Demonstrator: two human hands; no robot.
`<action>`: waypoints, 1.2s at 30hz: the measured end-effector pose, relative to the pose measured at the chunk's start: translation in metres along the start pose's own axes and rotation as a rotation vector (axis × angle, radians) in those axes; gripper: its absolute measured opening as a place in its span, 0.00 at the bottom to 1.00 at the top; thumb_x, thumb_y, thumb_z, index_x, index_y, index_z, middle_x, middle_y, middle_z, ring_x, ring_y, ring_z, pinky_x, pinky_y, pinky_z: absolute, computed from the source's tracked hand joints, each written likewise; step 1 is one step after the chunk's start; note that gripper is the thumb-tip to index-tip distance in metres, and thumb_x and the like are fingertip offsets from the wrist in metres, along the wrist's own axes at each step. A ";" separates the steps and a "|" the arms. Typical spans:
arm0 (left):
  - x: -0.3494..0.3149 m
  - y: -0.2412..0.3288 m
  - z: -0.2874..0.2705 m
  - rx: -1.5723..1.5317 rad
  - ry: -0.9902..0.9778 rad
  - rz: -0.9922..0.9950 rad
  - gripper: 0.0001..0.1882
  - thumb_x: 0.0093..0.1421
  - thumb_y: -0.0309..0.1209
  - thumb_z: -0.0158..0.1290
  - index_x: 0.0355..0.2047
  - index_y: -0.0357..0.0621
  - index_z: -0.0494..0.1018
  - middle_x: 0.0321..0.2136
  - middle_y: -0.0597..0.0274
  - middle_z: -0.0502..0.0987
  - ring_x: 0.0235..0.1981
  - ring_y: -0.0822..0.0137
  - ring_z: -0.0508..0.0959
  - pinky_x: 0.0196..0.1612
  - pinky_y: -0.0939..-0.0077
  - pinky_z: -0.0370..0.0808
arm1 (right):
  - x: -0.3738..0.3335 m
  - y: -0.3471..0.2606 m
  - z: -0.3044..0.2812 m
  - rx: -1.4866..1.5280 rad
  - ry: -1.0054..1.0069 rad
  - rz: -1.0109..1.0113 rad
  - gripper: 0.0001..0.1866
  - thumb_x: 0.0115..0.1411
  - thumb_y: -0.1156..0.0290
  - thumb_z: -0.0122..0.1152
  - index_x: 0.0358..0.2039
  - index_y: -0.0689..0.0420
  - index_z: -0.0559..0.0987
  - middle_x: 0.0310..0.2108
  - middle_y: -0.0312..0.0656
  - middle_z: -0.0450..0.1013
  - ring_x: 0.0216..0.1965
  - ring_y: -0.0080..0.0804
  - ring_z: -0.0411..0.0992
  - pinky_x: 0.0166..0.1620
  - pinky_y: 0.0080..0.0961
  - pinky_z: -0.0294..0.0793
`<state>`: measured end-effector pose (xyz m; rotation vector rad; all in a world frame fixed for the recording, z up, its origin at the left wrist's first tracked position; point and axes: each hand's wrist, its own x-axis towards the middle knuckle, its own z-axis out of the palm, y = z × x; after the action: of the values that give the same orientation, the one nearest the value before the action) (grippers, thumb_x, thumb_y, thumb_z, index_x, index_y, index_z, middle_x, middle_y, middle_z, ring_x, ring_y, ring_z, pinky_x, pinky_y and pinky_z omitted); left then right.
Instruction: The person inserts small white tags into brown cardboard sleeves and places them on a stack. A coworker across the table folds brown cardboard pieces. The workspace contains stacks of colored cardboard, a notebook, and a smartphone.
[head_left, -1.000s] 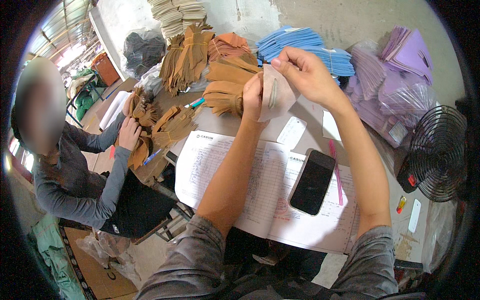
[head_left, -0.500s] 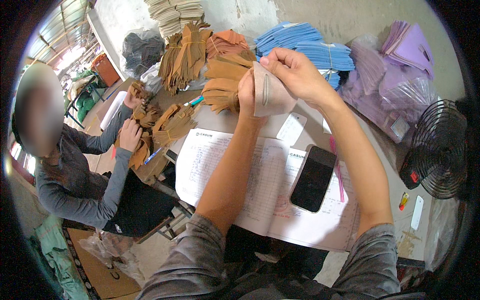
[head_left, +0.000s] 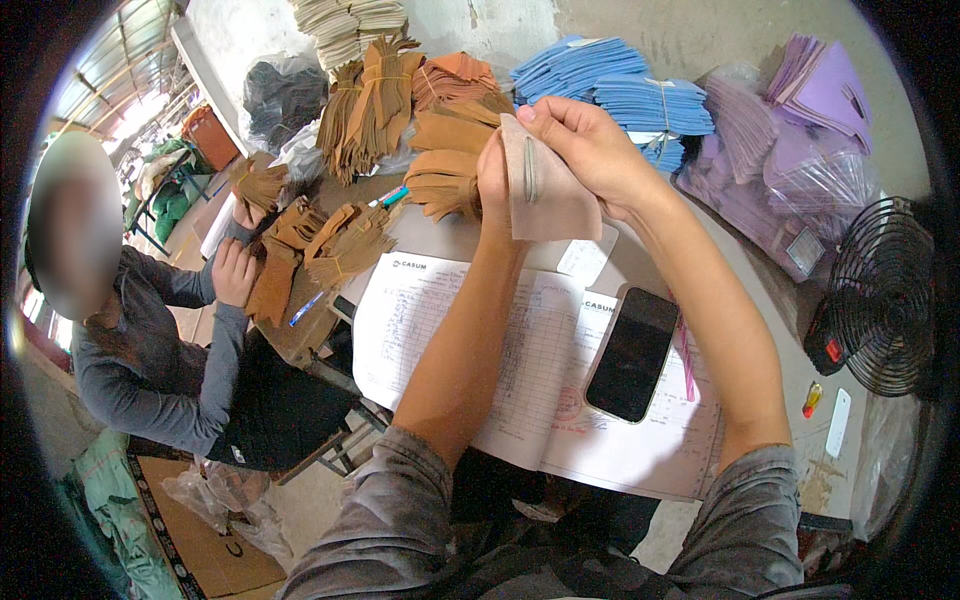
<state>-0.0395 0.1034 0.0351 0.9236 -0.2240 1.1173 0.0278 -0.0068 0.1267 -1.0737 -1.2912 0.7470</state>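
A pale pinkish-beige piece of fabric or leather [head_left: 568, 205], with a narrow slit-like opening edged in grey-green, is held up above the table between my hands. My left hand [head_left: 493, 190] grips its left edge, its fingers partly hidden behind the piece. At the top edge my right hand [head_left: 592, 150] pinches it between thumb and fingers. Beneath my forearms lies an open ledger [head_left: 430, 330] with handwritten rows. A dark-screened phone [head_left: 632, 355] rests on the right page beside a pink strip [head_left: 688, 365]. Just below the piece is a white card [head_left: 590, 258].
Bundled brown pieces [head_left: 440, 160], blue stacks [head_left: 655, 105] and purple stacks in plastic [head_left: 815, 150] line the back. A black fan [head_left: 880, 295] stands at right. On the left, a co-worker's hand [head_left: 235, 272] is at tied brown bundles [head_left: 345, 245].
The pale piece has been turned flatter toward me, showing more of its face and lower edge. The co-worker has lifted a brown bundle and shifted the other hand left.
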 end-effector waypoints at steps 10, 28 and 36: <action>0.013 -0.002 -0.018 1.015 -0.065 0.312 0.16 0.73 0.35 0.43 0.39 0.36 0.76 0.31 0.65 0.79 0.29 0.76 0.78 0.34 0.80 0.76 | 0.001 -0.012 -0.031 -0.398 0.042 -0.336 0.15 0.71 0.60 0.56 0.34 0.58 0.77 0.24 0.29 0.69 0.29 0.15 0.64 0.33 0.20 0.67; -0.002 0.018 0.020 0.349 0.070 0.041 0.15 0.73 0.34 0.46 0.35 0.38 0.77 0.29 0.70 0.78 0.27 0.81 0.74 0.31 0.83 0.71 | 0.001 -0.011 -0.025 -0.411 0.121 -0.237 0.12 0.61 0.61 0.68 0.33 0.59 0.84 0.25 0.31 0.76 0.28 0.17 0.69 0.33 0.22 0.71; -0.004 0.022 0.025 0.393 0.102 0.063 0.16 0.72 0.32 0.47 0.26 0.42 0.73 0.23 0.75 0.72 0.23 0.83 0.66 0.26 0.84 0.63 | -0.002 -0.015 -0.021 -0.392 0.137 -0.137 0.09 0.62 0.65 0.66 0.33 0.59 0.83 0.25 0.27 0.73 0.28 0.15 0.65 0.33 0.18 0.66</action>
<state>-0.0532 0.0854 0.0600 1.2083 0.0542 1.2887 0.0463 -0.0186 0.1406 -1.3080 -1.4089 0.3156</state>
